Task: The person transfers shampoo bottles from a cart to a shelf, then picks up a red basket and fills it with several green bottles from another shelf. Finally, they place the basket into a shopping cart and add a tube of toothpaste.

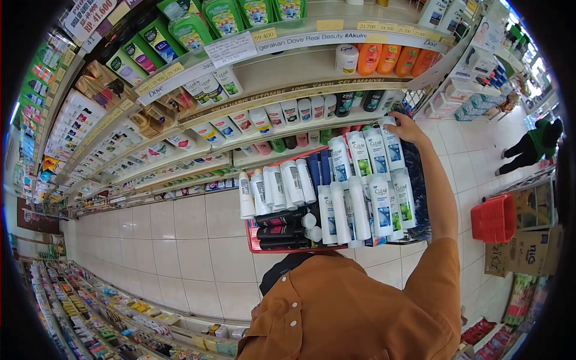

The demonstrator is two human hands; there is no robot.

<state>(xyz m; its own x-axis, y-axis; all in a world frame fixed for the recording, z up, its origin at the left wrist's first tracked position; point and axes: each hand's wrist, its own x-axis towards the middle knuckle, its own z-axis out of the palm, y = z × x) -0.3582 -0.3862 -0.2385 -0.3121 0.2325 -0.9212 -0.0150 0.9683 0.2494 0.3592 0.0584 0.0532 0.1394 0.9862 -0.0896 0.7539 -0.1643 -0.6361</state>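
My right hand reaches out past the far right of a red-rimmed cart, its fingers closed round the top end of a white Clear shampoo bottle. That bottle lies at the end of a row of similar Clear bottles, some with green and some with blue labels. More white bottles lie in a nearer row. On the cart's left are plain white bottles and black bottles with pink labels. My left hand does not show; only a small patch of skin appears beside my brown shirt.
Store shelves with shampoo bottles run along the far side of the cart. Another stocked shelf lines the near side of the tiled aisle. At right are red baskets, cardboard boxes and a person in green.
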